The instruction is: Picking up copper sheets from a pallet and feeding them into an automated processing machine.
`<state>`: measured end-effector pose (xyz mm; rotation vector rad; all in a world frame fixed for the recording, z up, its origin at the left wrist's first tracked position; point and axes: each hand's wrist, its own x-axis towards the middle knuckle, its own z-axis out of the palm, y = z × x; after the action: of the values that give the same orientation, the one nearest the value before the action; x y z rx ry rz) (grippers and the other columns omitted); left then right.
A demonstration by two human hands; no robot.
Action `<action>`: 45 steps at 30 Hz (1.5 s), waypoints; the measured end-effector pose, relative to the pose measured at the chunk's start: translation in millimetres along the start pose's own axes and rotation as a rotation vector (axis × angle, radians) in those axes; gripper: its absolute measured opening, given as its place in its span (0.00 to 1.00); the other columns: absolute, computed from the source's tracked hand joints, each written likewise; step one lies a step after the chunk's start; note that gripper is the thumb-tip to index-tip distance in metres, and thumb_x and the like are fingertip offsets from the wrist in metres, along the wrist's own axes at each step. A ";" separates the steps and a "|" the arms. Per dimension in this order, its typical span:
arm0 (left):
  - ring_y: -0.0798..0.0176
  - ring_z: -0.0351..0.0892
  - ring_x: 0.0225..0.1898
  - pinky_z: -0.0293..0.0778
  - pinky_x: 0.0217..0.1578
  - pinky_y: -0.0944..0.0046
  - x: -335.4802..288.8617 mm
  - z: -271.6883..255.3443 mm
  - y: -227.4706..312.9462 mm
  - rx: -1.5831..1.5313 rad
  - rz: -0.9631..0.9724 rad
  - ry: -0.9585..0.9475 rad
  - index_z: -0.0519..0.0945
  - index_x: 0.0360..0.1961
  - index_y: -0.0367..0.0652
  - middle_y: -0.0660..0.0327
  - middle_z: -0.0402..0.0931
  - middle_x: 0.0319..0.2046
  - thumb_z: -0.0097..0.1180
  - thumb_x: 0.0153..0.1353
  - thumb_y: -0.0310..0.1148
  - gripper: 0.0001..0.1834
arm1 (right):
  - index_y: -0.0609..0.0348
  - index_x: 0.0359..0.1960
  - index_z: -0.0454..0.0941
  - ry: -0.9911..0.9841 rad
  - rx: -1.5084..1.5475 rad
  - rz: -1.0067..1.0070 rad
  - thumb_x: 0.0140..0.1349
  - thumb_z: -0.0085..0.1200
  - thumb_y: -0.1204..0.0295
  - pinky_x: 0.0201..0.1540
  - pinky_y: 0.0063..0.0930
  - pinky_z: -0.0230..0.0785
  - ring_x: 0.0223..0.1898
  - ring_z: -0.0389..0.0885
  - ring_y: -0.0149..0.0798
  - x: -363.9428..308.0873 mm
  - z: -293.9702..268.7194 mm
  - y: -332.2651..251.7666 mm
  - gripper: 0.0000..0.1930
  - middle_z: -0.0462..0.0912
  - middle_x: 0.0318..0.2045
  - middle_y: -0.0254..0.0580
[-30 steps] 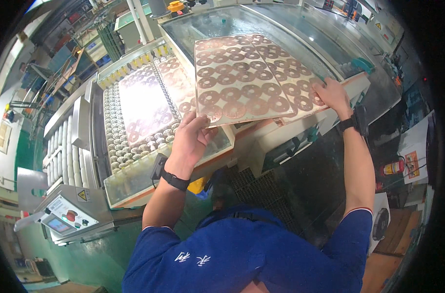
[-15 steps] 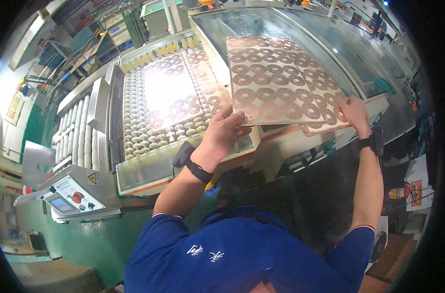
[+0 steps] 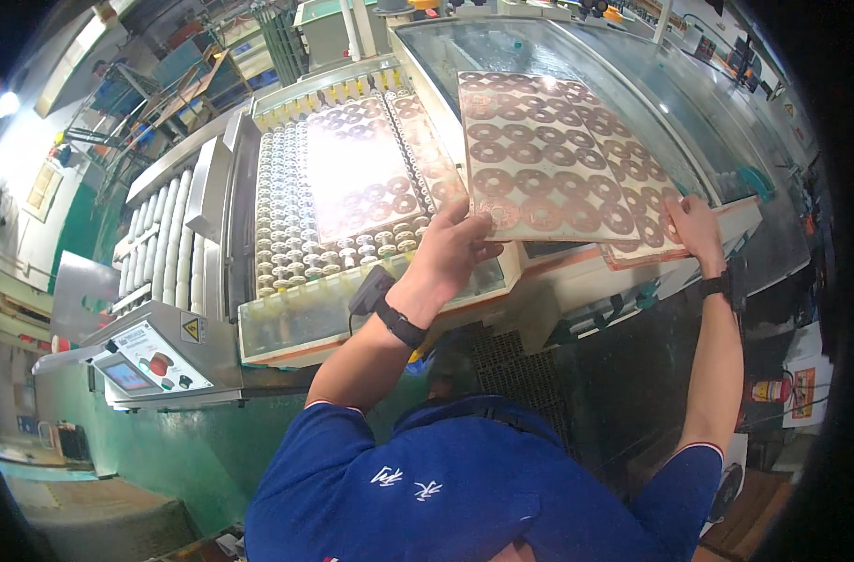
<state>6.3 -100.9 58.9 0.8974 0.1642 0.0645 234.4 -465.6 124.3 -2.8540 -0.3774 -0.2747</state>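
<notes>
I pinch the upper ringed panel (image 3: 545,157), at one o'clock, by its seven-o'clock corner, left fingers (image 3: 476,226) nearly closed. My right fingers (image 3: 680,221) clasp the lower panel (image 3: 628,170) by its four-o'clock corner. At eleven o'clock another panel (image 3: 361,178) lies on white wheels (image 3: 279,201).

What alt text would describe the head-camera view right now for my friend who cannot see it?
A person's left hand and right hand hold overlapping ring-patterned panels by the near-left corner and right edge. To the left, similar panels lie on a bed of small pale wheels; a control box stands at lower left.
</notes>
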 end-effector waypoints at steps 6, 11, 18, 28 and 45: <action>0.66 0.79 0.45 0.77 0.47 0.59 -7.3 0.9 -2.2 0.043 0.015 0.028 0.74 0.57 0.41 0.65 0.77 0.43 0.50 0.71 0.27 0.14 | 0.68 0.37 0.81 -0.033 0.070 -0.003 0.64 0.50 0.43 0.44 0.45 0.73 0.40 0.85 0.59 2.6 1.3 5.1 0.32 0.85 0.34 0.61; 0.66 0.79 0.44 0.76 0.46 0.58 -10.5 4.7 -1.8 0.023 0.007 0.063 0.74 0.54 0.43 0.65 0.77 0.43 0.51 0.71 0.29 0.13 | 0.66 0.38 0.81 -0.107 0.133 0.077 0.64 0.50 0.43 0.45 0.44 0.73 0.42 0.85 0.57 3.7 -0.1 2.0 0.31 0.86 0.36 0.58; 0.64 0.81 0.46 0.76 0.46 0.58 -14.2 4.9 -6.6 -0.029 -0.024 0.041 0.74 0.56 0.44 0.63 0.78 0.45 0.51 0.71 0.30 0.14 | 0.66 0.40 0.80 -0.117 0.093 0.108 0.64 0.49 0.42 0.48 0.43 0.72 0.44 0.85 0.56 1.5 -2.6 -2.9 0.32 0.86 0.38 0.58; 0.67 0.76 0.43 0.75 0.48 0.59 -18.1 -1.3 -1.6 -0.011 0.003 0.045 0.73 0.58 0.43 0.65 0.77 0.45 0.51 0.73 0.33 0.15 | 0.64 0.46 0.82 -0.107 0.037 0.116 0.64 0.46 0.42 0.52 0.43 0.71 0.48 0.84 0.58 -5.5 -7.8 -17.9 0.33 0.86 0.43 0.59; 0.38 0.71 0.63 0.64 0.64 0.46 89.7 -265.8 22.0 1.820 -0.108 0.476 0.68 0.66 0.37 0.39 0.74 0.59 0.64 0.55 0.53 0.44 | 0.64 0.43 0.82 -0.036 0.026 0.100 0.65 0.46 0.43 0.49 0.44 0.73 0.46 0.84 0.57 -6.5 -4.3 -7.1 0.31 0.87 0.40 0.56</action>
<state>50.1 129.3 -97.0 2.6800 0.7776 0.0090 225.6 -461.6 128.5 -2.8450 -0.2424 -0.1987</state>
